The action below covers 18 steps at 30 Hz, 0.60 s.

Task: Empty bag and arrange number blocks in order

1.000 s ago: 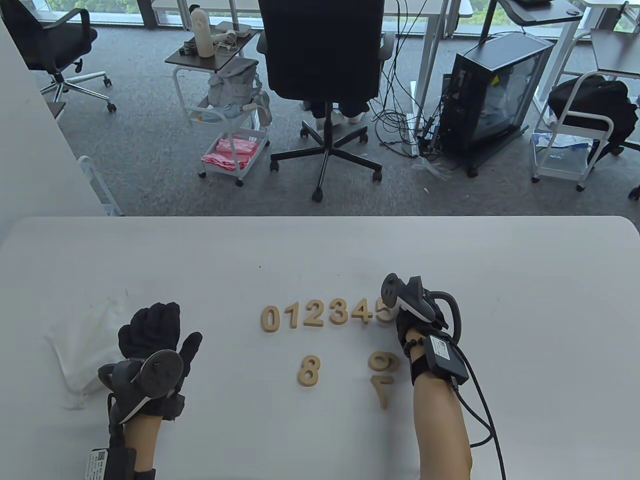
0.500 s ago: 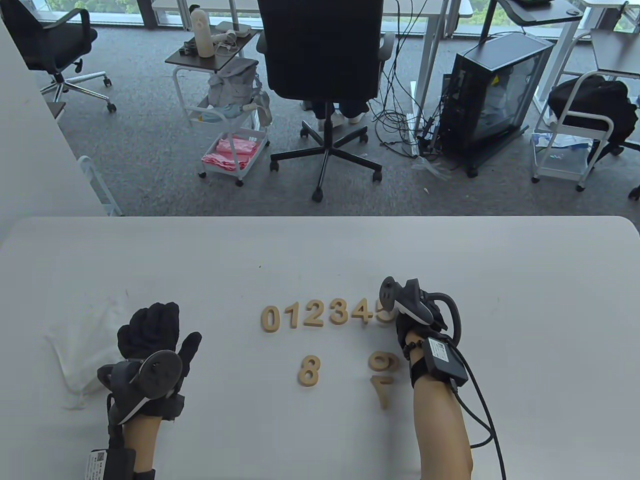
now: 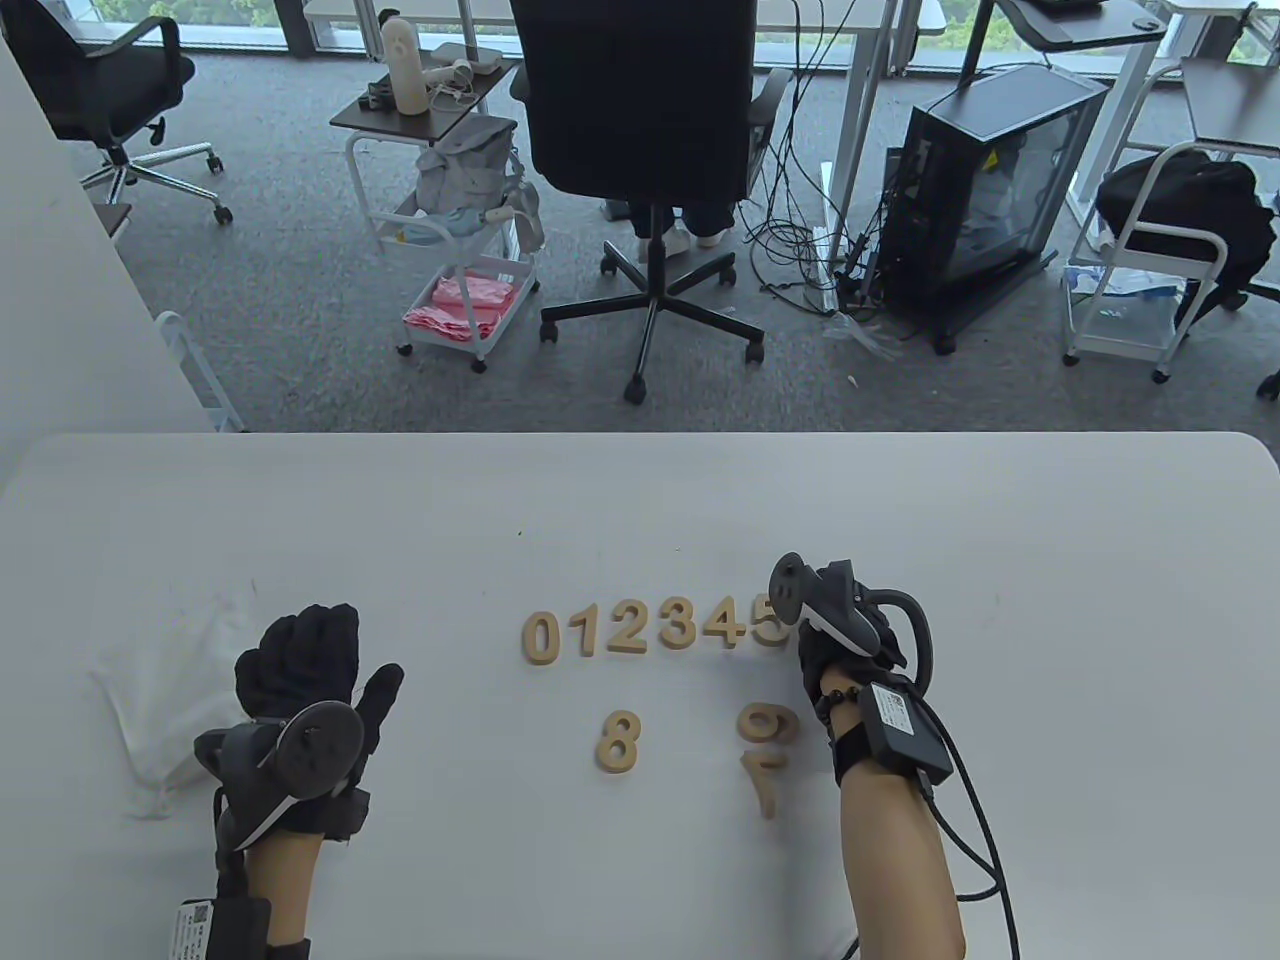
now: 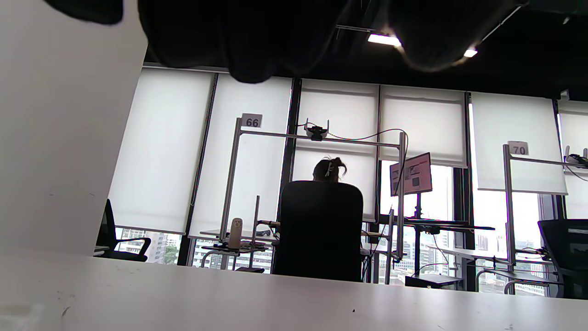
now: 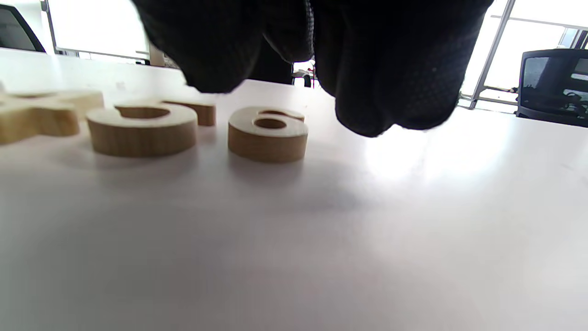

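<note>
White table (image 3: 640, 500); office chair (image 3: 640, 110) behind.

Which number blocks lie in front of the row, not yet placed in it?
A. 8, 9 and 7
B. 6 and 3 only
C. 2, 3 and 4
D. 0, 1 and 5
A: the 8, the 9 and the 7 lie nearer the person than the row, which begins with 0 and runs up to the right hand.
</note>
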### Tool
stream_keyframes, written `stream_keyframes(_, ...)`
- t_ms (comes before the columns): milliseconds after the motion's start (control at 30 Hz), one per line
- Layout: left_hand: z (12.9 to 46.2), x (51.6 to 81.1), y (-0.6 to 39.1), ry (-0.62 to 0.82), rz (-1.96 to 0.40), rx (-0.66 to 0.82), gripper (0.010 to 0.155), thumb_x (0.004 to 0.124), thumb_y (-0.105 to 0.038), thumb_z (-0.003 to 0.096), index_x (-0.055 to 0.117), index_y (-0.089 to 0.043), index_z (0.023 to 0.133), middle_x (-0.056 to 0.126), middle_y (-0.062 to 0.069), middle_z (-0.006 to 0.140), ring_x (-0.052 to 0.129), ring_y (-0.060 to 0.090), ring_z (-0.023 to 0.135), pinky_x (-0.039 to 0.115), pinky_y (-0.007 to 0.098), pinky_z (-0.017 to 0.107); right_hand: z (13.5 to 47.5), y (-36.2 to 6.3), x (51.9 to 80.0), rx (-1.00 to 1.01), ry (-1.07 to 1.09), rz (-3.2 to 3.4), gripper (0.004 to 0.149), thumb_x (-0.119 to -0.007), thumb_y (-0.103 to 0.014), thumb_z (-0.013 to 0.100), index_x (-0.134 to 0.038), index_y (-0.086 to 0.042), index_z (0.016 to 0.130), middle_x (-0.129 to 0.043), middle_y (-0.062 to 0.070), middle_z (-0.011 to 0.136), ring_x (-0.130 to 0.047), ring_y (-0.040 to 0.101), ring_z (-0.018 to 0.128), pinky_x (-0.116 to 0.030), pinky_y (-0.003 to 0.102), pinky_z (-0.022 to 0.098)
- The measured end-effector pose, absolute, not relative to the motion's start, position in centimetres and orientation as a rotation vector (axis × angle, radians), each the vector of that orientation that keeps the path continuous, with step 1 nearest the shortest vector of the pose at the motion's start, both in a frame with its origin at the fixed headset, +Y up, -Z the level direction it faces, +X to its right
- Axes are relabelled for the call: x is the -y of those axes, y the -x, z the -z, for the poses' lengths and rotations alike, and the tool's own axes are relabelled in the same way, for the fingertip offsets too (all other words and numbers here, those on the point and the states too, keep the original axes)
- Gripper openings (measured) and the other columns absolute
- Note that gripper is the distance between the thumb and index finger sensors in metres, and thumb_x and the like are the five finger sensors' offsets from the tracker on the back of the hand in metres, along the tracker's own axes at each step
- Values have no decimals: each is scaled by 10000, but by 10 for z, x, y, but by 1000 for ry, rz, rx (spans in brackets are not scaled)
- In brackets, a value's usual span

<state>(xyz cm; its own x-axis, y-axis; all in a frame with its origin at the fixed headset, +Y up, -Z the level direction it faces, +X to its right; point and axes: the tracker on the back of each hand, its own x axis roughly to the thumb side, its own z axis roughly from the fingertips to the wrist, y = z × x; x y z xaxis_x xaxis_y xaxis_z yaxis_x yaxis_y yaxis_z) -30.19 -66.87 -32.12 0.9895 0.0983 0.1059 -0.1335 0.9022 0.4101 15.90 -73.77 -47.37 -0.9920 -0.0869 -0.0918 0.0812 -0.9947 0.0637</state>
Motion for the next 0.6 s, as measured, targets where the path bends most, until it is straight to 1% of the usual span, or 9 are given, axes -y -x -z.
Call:
stream_keyframes(133,321,668,301,-434,-122,92,744,704,-520,515,607,-54,1087,631,276,1089,677,606,974,524,795,645,445,-158,712,-14,-78,3132,650,-769,-399,505,-641,-60,1044,-753,270,975,-957,426,709,-903,490,519)
stream_keyframes(200,319,668,300,-439,-125,97,743,703,-520,516,606,-55,1087,631,274,1090,678,604,975,525,795,645,423,-155,698,-54,-25,3167,648,-763,-417,505,-665,-60,1036,-761,270,972,-954,438,712,-897,503,516)
stream_keyframes(333,317,667,299,-445,-138,106,742,703,-520,516,607,-56,1087,630,275,1090,677,606,974,525,794,645,381,-145,683,-53,72,3193,655,-764,-453,497,-722,-46,1008,-785,286,956,-953,469,704,-890,529,510)
stream_keyframes(467,316,667,296,-447,-141,119,741,703,-520,516,607,-57,1086,631,275,1089,679,605,973,526,794,645,346,-132,685,19,166,3169,660,-774,-463,490,-736,-49,1002,-792,291,951,-951,482,701,-886,539,506)
stream_keyframes(600,316,667,296,-450,-153,126,741,704,-519,516,607,-55,1086,630,275,1089,677,606,974,525,795,645,322,-116,701,95,229,3086,681,-792,-466,481,-723,-49,1015,-805,282,944,-959,473,694,-892,533,502)
